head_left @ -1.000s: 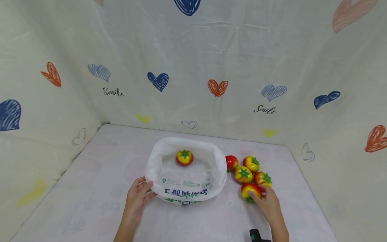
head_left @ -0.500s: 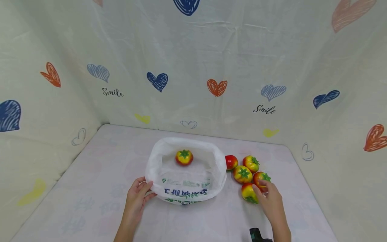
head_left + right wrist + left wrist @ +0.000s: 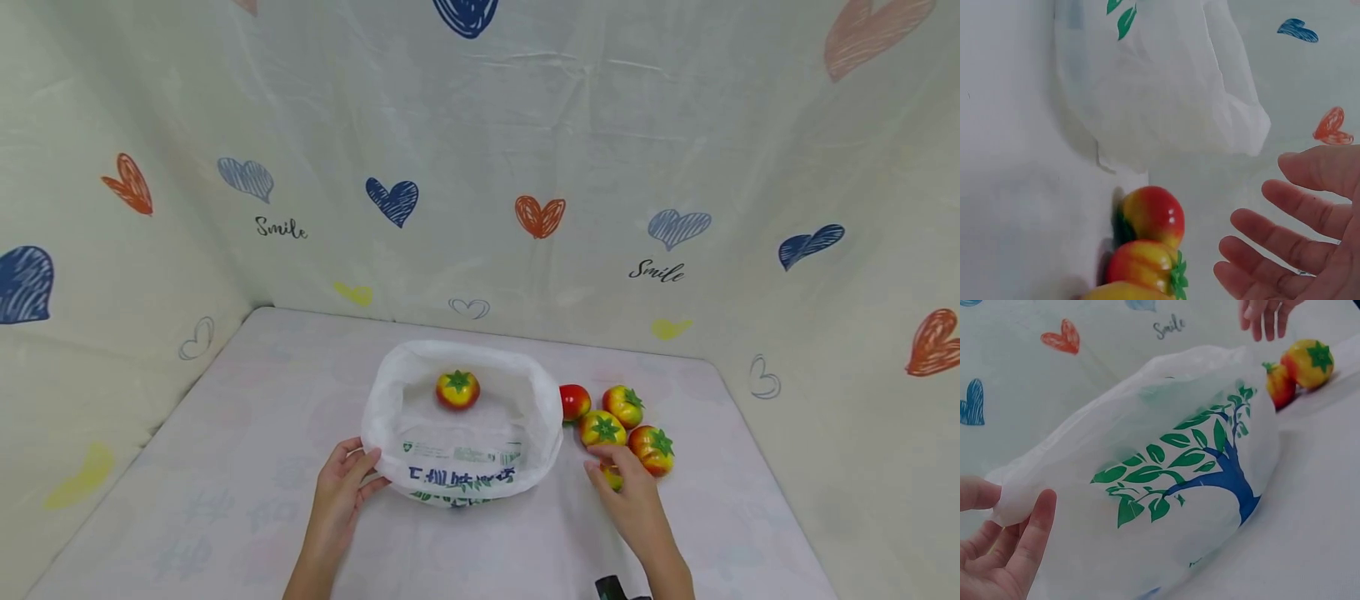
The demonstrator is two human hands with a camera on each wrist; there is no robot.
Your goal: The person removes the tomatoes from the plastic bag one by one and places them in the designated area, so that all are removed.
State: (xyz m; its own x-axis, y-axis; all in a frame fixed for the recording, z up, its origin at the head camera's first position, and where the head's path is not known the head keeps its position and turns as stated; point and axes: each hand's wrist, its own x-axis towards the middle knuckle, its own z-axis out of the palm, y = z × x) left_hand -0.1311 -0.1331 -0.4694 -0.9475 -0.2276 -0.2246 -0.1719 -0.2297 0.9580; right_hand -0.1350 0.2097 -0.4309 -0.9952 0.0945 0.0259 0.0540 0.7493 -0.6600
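A white plastic bag stands on the table with its mouth open upward. One red-and-yellow tomato with a green star-shaped top lies inside. My left hand pinches the bag's rim at its front left, thumb on one side and fingers on the other. Above the front tomato of a group is my right hand, which partly hides it. In the right wrist view, the fingers of that hand are spread and hold nothing. Beside it lie another tomato and a yellow-topped one.
Two more tomatoes lie farther back, a red one against the bag's right side and a yellow one. A black object shows by my right wrist. A heart-printed curtain hangs behind the table.
My right hand let go of the front tomato, rose slightly right of it, then moved left over it. The left hand and the bag stay put.
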